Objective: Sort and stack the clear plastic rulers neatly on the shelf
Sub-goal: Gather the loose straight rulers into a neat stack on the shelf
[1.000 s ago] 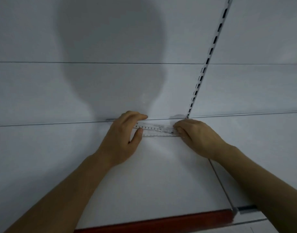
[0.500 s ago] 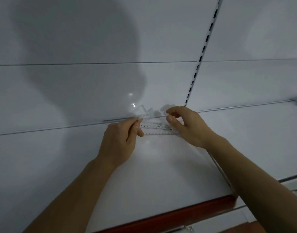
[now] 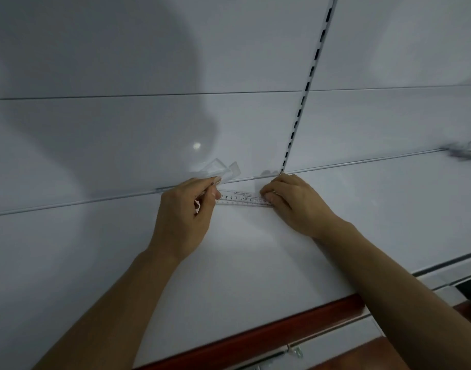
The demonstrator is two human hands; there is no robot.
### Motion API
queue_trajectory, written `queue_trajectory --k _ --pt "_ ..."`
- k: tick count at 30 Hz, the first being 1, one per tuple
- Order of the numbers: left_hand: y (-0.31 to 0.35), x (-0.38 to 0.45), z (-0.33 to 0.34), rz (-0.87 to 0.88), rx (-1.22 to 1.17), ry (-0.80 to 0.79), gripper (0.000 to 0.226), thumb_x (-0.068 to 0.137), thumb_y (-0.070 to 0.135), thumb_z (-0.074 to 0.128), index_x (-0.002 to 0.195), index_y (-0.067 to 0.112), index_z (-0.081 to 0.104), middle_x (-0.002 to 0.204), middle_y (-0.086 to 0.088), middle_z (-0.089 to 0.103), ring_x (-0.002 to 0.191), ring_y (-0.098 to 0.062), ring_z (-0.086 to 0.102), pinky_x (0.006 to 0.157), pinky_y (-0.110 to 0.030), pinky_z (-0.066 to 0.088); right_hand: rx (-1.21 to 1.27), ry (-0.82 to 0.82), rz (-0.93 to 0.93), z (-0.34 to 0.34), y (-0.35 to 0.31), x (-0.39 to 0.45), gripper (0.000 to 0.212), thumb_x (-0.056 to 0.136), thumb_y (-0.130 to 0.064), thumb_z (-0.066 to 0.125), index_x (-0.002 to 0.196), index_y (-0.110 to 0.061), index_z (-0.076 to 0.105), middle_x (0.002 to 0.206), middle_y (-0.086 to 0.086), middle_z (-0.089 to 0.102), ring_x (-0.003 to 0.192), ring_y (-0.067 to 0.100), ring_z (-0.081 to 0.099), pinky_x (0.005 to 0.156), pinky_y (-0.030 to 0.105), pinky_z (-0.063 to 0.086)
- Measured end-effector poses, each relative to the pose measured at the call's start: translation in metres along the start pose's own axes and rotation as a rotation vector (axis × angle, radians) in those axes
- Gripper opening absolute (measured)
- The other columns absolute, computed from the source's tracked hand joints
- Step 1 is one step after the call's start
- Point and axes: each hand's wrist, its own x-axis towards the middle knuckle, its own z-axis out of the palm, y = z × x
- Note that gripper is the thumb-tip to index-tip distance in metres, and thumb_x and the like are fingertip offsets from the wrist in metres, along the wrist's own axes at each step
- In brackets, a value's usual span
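A stack of clear plastic rulers [image 3: 241,200] with black numbers lies flat on the white shelf [image 3: 245,257], close to the back wall. My left hand [image 3: 187,217] pinches the stack's left end between thumb and curled fingers. My right hand [image 3: 295,204] grips the right end with its fingertips curled down onto it. Both ends of the rulers are hidden under my fingers. A faint reflection of the clear plastic [image 3: 218,169] shows on the glossy back panel just above my left hand.
A slotted upright rail [image 3: 305,89] runs up the back wall and meets the shelf beside my right hand. The shelf has a red-brown front edge [image 3: 269,335]. A blurred pale object [image 3: 466,152] lies on the neighbouring shelf at far right.
My right hand has come down from a raised pinch and now curls onto the rulers' right end. My left hand stays on the left end. The view has shifted slightly.
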Motion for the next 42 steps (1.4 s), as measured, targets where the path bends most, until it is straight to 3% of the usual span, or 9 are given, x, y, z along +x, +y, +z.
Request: queue_trajectory --k 6,11,16,19,23,27,32,36,42 --pt "0.003 -0.001 -0.003 -0.1 -0.092 0.016 0.028 0.104 0.017 0.05 0.124 0.013 0.07 0.088 0.014 0.074 0.069 -0.005 0.069 0.064 -0.004 0.042 0.261 0.326 0.213 -0.012 -0.02 0.002 0.011 0.101 -0.018 0.054 0.093 -0.014 0.061 0.078 -0.003 0.068 0.069 0.011 0.065 0.064 0.026 0.052" --pt "0.007 -0.005 -0.005 -0.052 -0.117 0.003 0.037 0.106 0.021 0.038 0.134 0.015 0.062 0.089 0.017 0.073 0.074 -0.01 0.068 0.07 -0.007 0.044 0.631 0.399 0.473 -0.018 -0.026 0.002 0.022 0.108 -0.028 0.042 0.088 -0.022 0.048 0.065 0.004 0.064 0.036 0.026 0.049 0.036 0.03 0.039" --pt "0.01 -0.007 -0.002 0.027 -0.091 0.009 0.038 0.105 0.019 0.041 0.137 0.015 0.06 0.097 0.02 0.072 0.075 -0.01 0.067 0.068 -0.009 0.045 0.969 0.281 0.508 -0.024 -0.017 0.003 0.008 0.108 -0.009 0.038 0.11 -0.01 0.046 0.075 0.003 0.064 0.045 0.027 0.055 0.047 0.034 0.039" --pt "0.018 -0.011 0.001 0.061 -0.108 0.003 0.038 0.104 0.019 0.043 0.138 0.016 0.06 0.1 0.017 0.073 0.075 -0.011 0.068 0.069 -0.015 0.05 1.026 0.27 0.489 -0.043 -0.01 -0.001 0.022 0.102 -0.001 0.05 0.124 -0.005 0.049 0.082 0.013 0.068 0.055 0.025 0.057 0.054 0.034 0.047" --pt "0.042 0.001 0.018 0.205 0.0 -0.091 0.039 0.103 0.022 0.042 0.136 0.015 0.06 0.104 0.013 0.072 0.079 -0.004 0.067 0.075 -0.011 0.049 0.976 0.33 0.492 -0.07 0.015 -0.028 0.016 0.098 -0.006 0.063 0.113 -0.005 0.057 0.083 0.014 0.076 0.056 0.021 0.062 0.058 0.029 0.052" --pt "0.081 0.028 0.078 0.39 0.042 -0.277 0.04 0.103 0.023 0.043 0.136 0.011 0.061 0.11 0.005 0.072 0.089 0.009 0.061 0.084 -0.008 0.047 0.899 0.465 0.62 -0.099 0.063 -0.072 0.01 0.096 -0.013 0.067 0.095 -0.003 0.067 0.078 0.01 0.076 0.055 0.016 0.059 0.056 0.025 0.049" --pt "0.128 0.043 0.181 0.696 0.159 -0.234 0.035 0.101 0.019 0.055 0.13 0.003 0.065 0.114 -0.005 0.074 0.091 -0.019 0.071 0.081 -0.032 0.057 0.81 0.534 0.842 -0.154 0.159 -0.138 0.015 0.104 -0.019 0.054 0.094 -0.01 0.06 0.078 0.011 0.072 0.058 0.02 0.065 0.054 0.03 0.048" --pt "0.165 0.042 0.268 0.772 0.135 -0.214 0.036 0.099 0.017 0.057 0.13 0.001 0.064 0.115 -0.007 0.073 0.088 -0.018 0.07 0.077 -0.032 0.056 0.944 0.554 0.931 -0.209 0.227 -0.188 0.015 0.11 -0.026 0.039 0.101 -0.015 0.044 0.084 0.014 0.076 0.06 0.035 0.069 0.051 0.035 0.051" --pt "0.223 0.061 0.388 0.814 0.103 -0.238 0.036 0.104 0.019 0.051 0.134 0.003 0.062 0.119 -0.006 0.072 0.09 -0.018 0.069 0.076 -0.035 0.058 0.809 0.545 0.854 -0.255 0.32 -0.239 0.019 0.108 -0.017 0.045 0.118 -0.028 0.057 0.08 0.013 0.068 0.051 0.02 0.049 0.044 0.028 0.037"
